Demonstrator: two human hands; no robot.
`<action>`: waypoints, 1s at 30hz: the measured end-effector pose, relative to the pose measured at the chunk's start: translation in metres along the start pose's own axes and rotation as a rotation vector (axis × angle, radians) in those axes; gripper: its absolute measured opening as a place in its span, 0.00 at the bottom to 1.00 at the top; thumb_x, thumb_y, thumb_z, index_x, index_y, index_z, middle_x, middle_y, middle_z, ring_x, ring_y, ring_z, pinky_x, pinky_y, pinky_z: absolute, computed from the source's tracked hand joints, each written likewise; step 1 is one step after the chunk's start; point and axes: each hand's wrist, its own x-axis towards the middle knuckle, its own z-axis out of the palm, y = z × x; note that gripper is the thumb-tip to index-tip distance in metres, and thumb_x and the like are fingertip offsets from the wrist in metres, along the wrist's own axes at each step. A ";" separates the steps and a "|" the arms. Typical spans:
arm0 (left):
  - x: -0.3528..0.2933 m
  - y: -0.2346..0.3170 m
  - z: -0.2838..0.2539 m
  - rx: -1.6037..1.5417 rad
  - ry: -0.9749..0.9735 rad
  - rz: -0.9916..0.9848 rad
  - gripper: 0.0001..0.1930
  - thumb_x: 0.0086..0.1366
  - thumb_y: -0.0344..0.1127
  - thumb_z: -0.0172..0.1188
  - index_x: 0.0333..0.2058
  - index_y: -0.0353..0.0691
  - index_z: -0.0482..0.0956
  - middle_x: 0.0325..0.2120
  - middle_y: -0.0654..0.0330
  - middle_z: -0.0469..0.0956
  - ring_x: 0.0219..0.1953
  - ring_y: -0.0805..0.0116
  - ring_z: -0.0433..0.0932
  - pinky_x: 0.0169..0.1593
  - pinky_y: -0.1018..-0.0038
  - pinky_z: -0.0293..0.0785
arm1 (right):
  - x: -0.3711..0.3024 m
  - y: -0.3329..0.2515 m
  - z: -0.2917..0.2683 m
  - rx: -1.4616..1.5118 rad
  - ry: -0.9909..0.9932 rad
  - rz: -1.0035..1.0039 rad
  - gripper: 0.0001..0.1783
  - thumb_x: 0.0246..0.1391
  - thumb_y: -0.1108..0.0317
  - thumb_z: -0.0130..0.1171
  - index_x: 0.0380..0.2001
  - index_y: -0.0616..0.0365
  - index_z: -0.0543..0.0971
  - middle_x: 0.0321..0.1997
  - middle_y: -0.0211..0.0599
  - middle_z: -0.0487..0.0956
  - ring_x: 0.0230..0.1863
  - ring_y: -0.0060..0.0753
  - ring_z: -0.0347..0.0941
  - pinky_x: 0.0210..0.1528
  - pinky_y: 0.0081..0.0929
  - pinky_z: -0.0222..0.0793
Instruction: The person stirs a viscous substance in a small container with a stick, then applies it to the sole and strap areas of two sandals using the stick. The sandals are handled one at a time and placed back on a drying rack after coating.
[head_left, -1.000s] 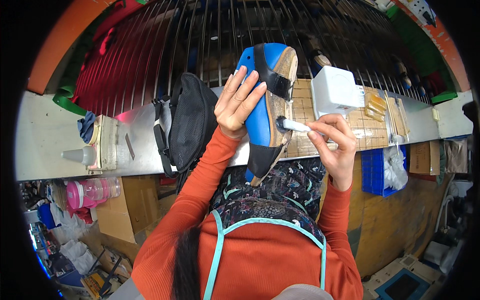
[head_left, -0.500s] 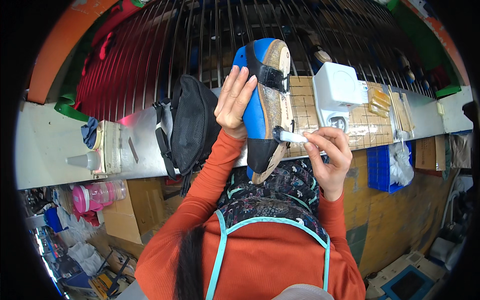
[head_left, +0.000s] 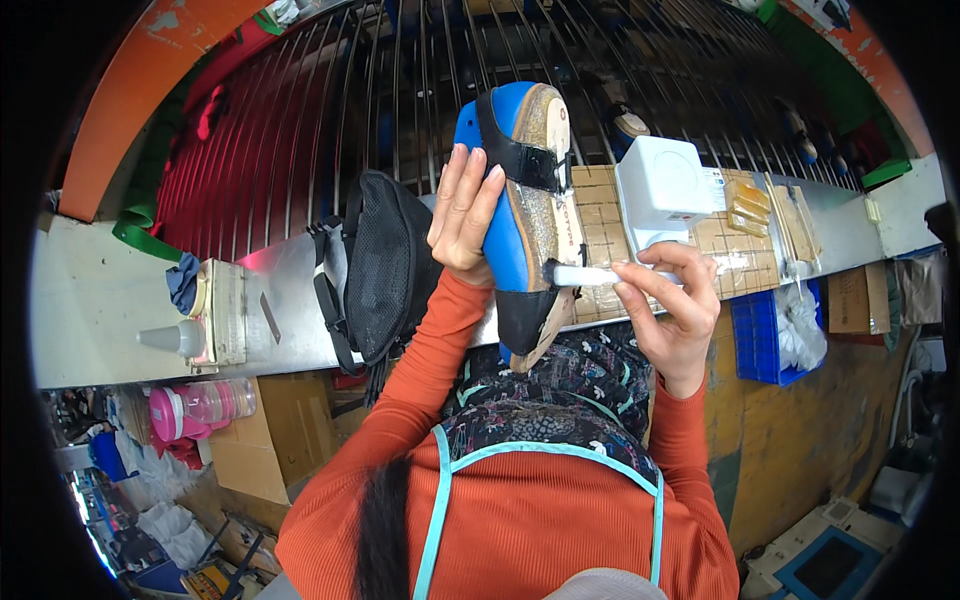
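Note:
My left hand (head_left: 463, 222) is wrapped round a sandal (head_left: 545, 205), fingers on its blue side and the thumb hidden. The sandal has black straps, a speckled cork-like edge and a pale sole turned to the right; smooth blue, like a shoe last, fills it. In my right hand (head_left: 680, 312), a small brush (head_left: 588, 276) with a white handle is pinched between thumb and fingers. Its dark bristles touch the cork-like edge, just above the black band at the sandal's lower end.
A white box-shaped device (head_left: 662, 180) stands on the cardboard (head_left: 740, 262) at right, beside amber blocks (head_left: 748, 207). Left of the sandal lies a black mesh bag (head_left: 392, 265). Beyond the bench run metal bars (head_left: 300, 130). A blue basket (head_left: 760, 340) hangs below at right.
The brush has shifted slightly up along the sandal's edge and lies more level. My right hand has moved a little to the right. My left hand keeps its hold. The whole view has tilted slightly.

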 end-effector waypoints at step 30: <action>-0.010 0.001 0.007 -0.003 0.027 -0.090 0.40 0.48 0.45 0.75 0.56 0.32 0.68 0.53 0.39 0.71 0.55 0.47 0.73 0.54 0.57 0.74 | -0.009 0.002 0.020 0.490 0.130 0.368 0.08 0.50 0.77 0.64 0.35 0.63 0.83 0.36 0.35 0.74 0.32 0.20 0.69 0.28 0.17 0.66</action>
